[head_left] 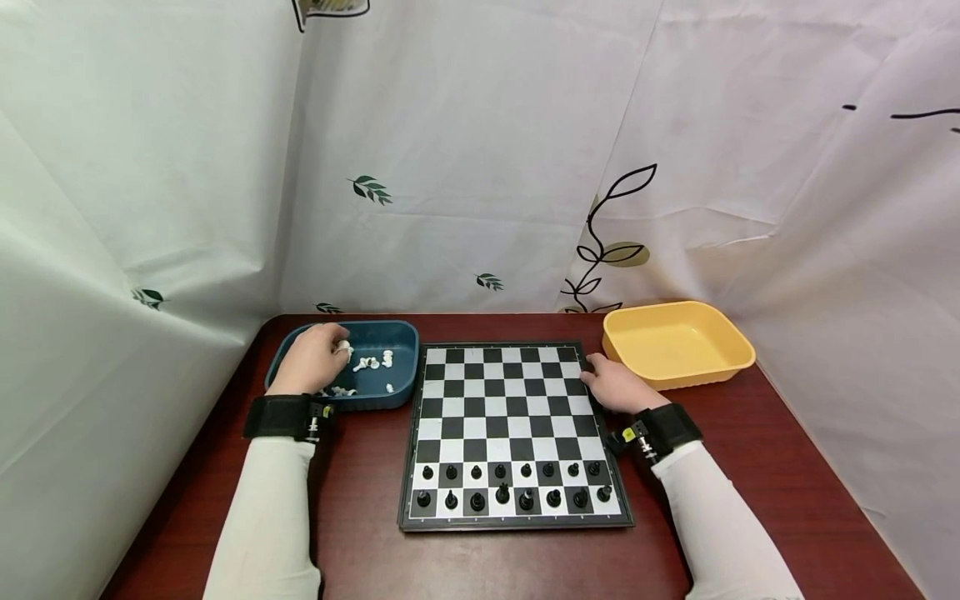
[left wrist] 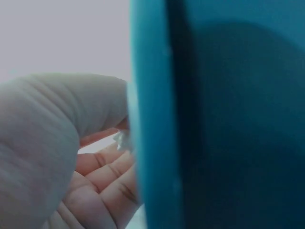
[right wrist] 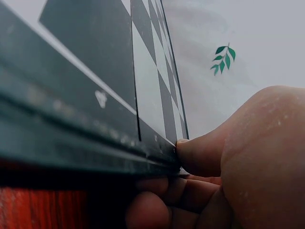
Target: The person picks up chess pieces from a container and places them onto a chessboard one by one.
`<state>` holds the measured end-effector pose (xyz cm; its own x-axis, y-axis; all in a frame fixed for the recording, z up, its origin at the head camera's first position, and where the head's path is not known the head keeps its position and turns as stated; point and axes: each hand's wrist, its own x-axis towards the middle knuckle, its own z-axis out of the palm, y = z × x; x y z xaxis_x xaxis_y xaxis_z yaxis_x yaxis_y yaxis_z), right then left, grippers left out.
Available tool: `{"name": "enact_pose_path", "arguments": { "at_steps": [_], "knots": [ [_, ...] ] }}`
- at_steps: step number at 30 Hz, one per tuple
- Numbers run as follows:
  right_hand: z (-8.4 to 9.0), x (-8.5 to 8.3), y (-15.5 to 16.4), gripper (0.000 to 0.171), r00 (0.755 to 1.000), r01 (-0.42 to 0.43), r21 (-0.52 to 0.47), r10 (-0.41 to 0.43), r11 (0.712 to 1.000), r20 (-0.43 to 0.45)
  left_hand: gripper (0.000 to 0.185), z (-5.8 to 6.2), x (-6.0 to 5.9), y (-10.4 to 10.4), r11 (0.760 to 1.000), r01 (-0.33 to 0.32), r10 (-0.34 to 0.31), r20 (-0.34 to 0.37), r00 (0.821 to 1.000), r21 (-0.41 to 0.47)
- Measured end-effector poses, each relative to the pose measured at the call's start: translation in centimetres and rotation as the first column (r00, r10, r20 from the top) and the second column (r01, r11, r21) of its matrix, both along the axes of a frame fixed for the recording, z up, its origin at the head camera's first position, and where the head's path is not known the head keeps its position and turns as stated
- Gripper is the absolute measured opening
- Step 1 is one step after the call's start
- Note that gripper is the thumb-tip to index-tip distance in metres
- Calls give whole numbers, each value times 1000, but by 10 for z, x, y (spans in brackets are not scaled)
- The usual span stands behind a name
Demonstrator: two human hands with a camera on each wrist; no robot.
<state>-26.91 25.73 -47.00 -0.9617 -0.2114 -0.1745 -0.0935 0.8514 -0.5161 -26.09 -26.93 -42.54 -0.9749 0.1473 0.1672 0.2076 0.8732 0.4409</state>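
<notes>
Nearest is the dark red table, with a white sleeve reaching in at the left and another at the right, each ending in a black wrist strap. The chessboard lies flat in the middle of the table. Along its near edge stand eight larger black pieces, one to a square, and just beyond them a row of eight black pawns. Past these, at the board's right edge, the right hand is clamped on the rim, its thumb pressed on the top face and its fingers curled beneath the side. At about the same depth on the left, the left hand reaches over the blue tray, which sits just beside the board's far left corner. Its thumb and fingers are closed together on a small white piece, though the tray wall hides the fingertips in the left wrist view. Other white pieces lie scattered on the tray floor, some near the hand and some toward the right. On the far right, just beyond the right hand, stands the yellow tray. Farthest off hangs a pale cloth printed with leaves and black-lined stems.
</notes>
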Motion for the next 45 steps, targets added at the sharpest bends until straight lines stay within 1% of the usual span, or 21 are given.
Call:
{"name": "enact_pose_path", "arguments": {
  "at_steps": [3, 13, 18, 24, 33, 38, 45],
  "knots": [
    [0, 0, 0, 54, 1000, 2, 4, -2, 1000, -3, 33, 1, 1, 1, 1000, -3, 3, -11, 1000, 11],
    [0, 0, 0, 54, 1000, 2, 0, -2, 1000, 6, 29, 3, 3, 7, 1000, 0, 2, -127, 992, 14],
    [2, 0, 1, 55, 1000, -5, 2, 5, 1000, 6, 27, 3, 5, 10, 1000, 7, -3, -157, 988, 22],
    [3, 0, 1, 56, 1000, -9, 6, 9, 1000, 9, 27, 3, 4, 11, 999, 4, 5, -172, 985, 51],
    [1, 0, 1, 55, 1000, 0, 13, 0, 1000, 0, 25, 5, 2, 14, 997, -4, 17, -155, 988, 83],
    [0, 1, 2, 54, 1000, 0, 7, 0, 1000, 5, 18, 7, 2, 20, 997, 8, 4, -149, 989, 82],
    [1, 1, 2, 54, 1000, 1, -12, -1, 1000, 18, 14, 12, 3, 35, 998, 40, -32, -149, 988, 48]
  ]
}}
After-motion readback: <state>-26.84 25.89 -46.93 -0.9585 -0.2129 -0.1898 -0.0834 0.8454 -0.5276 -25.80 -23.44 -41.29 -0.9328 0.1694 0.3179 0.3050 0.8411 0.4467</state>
